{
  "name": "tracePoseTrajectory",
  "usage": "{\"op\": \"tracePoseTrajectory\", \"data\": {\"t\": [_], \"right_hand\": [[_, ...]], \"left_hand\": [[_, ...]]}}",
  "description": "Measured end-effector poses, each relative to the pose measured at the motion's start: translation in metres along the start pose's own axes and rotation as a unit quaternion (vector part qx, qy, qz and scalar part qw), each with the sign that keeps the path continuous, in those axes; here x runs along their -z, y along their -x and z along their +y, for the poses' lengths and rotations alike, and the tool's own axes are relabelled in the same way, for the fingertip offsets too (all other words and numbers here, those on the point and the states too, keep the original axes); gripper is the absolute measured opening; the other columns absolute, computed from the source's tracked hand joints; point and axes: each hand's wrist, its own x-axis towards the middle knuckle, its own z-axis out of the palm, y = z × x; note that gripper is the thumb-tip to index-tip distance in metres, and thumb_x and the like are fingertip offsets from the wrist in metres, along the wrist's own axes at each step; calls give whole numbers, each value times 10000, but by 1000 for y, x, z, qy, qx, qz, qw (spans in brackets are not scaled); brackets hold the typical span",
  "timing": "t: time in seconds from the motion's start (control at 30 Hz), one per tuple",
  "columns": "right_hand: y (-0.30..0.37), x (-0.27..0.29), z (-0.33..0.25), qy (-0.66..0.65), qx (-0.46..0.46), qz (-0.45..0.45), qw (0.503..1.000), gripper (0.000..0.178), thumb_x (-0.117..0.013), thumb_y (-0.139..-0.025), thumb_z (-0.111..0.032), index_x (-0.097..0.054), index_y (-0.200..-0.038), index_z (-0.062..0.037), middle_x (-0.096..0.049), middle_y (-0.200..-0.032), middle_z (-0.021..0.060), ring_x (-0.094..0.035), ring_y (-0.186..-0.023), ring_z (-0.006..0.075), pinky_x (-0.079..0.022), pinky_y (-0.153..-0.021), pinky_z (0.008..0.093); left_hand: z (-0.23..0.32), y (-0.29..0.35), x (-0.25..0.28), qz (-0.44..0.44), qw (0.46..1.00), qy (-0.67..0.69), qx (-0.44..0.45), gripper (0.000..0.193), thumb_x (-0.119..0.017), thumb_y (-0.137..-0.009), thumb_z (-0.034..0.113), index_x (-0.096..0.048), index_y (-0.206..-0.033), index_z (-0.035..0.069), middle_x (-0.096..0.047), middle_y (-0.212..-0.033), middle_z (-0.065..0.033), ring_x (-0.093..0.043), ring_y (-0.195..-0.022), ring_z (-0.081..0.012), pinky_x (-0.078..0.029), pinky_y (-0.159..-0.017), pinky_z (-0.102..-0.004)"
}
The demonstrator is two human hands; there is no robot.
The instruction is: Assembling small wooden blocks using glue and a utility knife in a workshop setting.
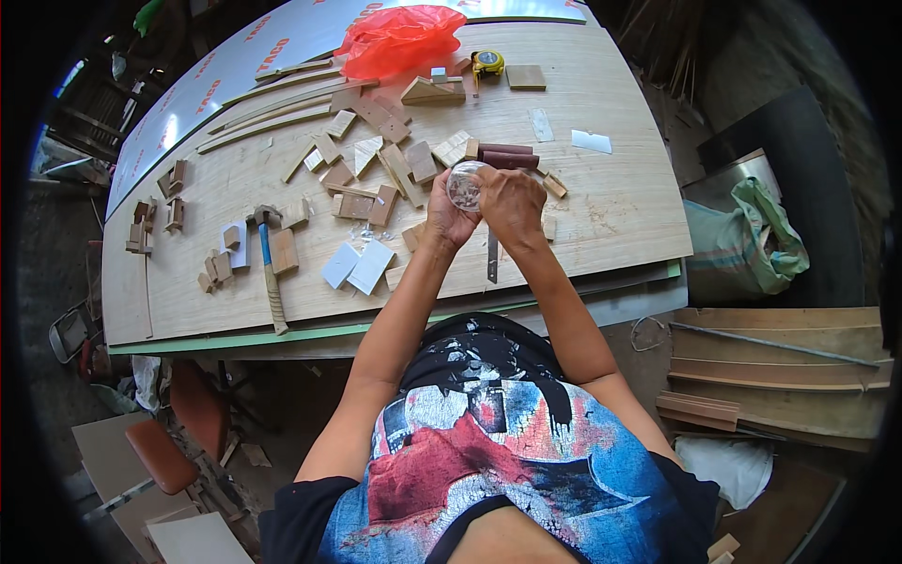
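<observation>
Over the near middle of the wooden worktop, my left hand (448, 220) is wrapped round a small clear round container (464, 188) with small pale bits visible through it. My right hand (513, 202) is at the container's right side with its fingers bent together; its fingertips are mostly hidden, so what they grip does not show. Just beyond the hands lie dark red-brown cylinders (508, 157) and a light wood block (457, 148). Under my right wrist, a flat dark metal strip (492, 258) lies on the worktop. White square pieces (371, 266) rest left of my left forearm.
A hammer (268, 263) lies at the left, near small wooden pieces (218, 268). Wood offcuts (401, 169) cover the middle. Farther back are long strips (272, 111), a red plastic bag (402, 42) and a yellow tape measure (488, 63). A woven sack (752, 235) stands off the right edge.
</observation>
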Motion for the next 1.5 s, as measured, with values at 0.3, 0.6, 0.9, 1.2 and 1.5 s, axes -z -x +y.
{"op": "tracePoseTrajectory", "data": {"t": [0.3,0.6,0.9,1.2,1.5], "right_hand": [[2,18,-3,-19,41,-64,997,169,-554,-763,-263,-640,-759,-118,-591,-605,114,-596,-582,254,-457,-524,347],[9,6,-1,123,102,101,982,145,-576,-746,-203,-576,-642,-102,-563,-562,70,-574,-522,222,-433,-468,324],[3,-5,5,35,139,131,981,117,-593,-697,-149,-548,-603,-96,-532,-544,49,-539,-474,209,-387,-422,321],[2,3,1,11,194,78,978,92,-576,-692,-151,-564,-616,-102,-564,-576,54,-559,-519,204,-379,-467,321],[2,6,13,9,236,27,971,90,-522,-698,-139,-604,-664,-123,-565,-579,51,-553,-535,215,-372,-521,339]], "left_hand": [[7,-4,19,-55,998,-16,24,366,-336,-857,324,-551,-997,62,-607,-896,-72,-581,-824,-197,-482,-732,-341],[6,-4,8,-21,999,-40,-7,373,-367,-853,328,-555,-1015,49,-598,-965,-110,-560,-910,-243,-438,-837,-384],[10,-3,9,-25,999,-22,17,390,-343,-851,339,-548,-1021,53,-589,-984,-116,-553,-925,-243,-431,-850,-383],[2,3,-7,4,998,-55,0,370,-324,-868,300,-525,-1031,36,-600,-929,-81,-575,-842,-190,-465,-775,-328],[3,6,-2,3,999,-25,34,390,-313,-871,321,-518,-1039,34,-593,-934,-102,-569,-852,-213,-462,-788,-337]]}}
